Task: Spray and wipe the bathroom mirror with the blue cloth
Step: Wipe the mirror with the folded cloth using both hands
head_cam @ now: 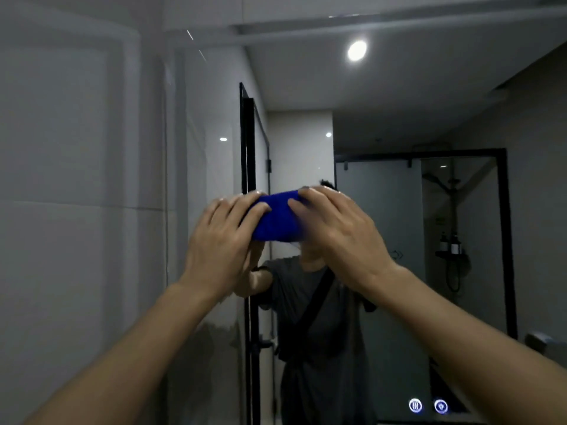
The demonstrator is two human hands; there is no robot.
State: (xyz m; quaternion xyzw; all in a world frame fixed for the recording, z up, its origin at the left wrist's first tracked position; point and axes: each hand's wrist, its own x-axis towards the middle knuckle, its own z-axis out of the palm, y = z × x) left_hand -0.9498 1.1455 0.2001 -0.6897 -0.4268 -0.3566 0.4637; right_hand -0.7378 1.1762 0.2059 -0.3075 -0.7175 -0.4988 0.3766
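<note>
Both hands raised to a bathroom mirror (383,96), pressing a folded blue cloth (277,217) flat against the glass at frame centre. Left hand (222,237) at the cloth's 9 o'clock edge, fingers straight and slightly spread, fingertips lying over the cloth's left end. Right hand (340,234) at the cloth's 3 o'clock edge, fingers likewise extended and laid over its right end, thumb hidden behind the hand. Neither hand seen curling round the cloth; both pushing it with flat fingers. Cloth's right edge blurred.

Reflected in the glass below the cloth, toward 6 o'clock: a grey T-shirt (310,332) crossed by a dark strap (316,299). At 1 o'clock, a round ceiling light (356,50), glowing. At 3 o'clock, a black-framed shower enclosure (429,240) with a shower fitting and two bottles (449,245) on a small shelf. At 5 o'clock, low on the mirror, two lit round touch icons (428,405) side by side. At 9 o'clock, beside the mirror's left edge, a pale tiled wall (76,179). Smeared, streaky patch on the glass toward 7 o'clock, between the forearms.
</note>
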